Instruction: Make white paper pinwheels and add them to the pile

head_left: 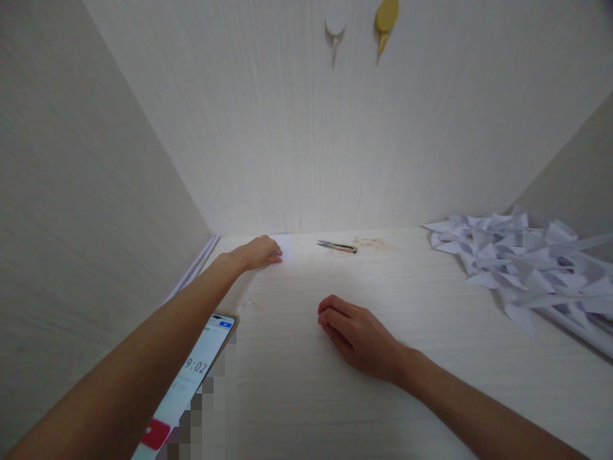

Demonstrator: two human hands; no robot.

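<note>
At the back left of the white table (287,383), my left hand (261,252) reaches to a white sheet of paper (286,246), its fingers bent down and closed on the near side of the sheet. The rest of the paper is hidden behind the hand. My right hand (357,335) rests on the table near the middle, fingers curled together, with nothing seen in it. Beyond it lies a pair of thread snips (338,246), blades pointing left, touched by neither hand.
Folded white paper pieces (531,262) are heaped at the right. A phone (201,367) showing a timer lies partly under my left forearm. White rolled or stacked paper (194,265) runs along the left wall. A white hook (335,25) and a gold hook (385,19) are on the back wall.
</note>
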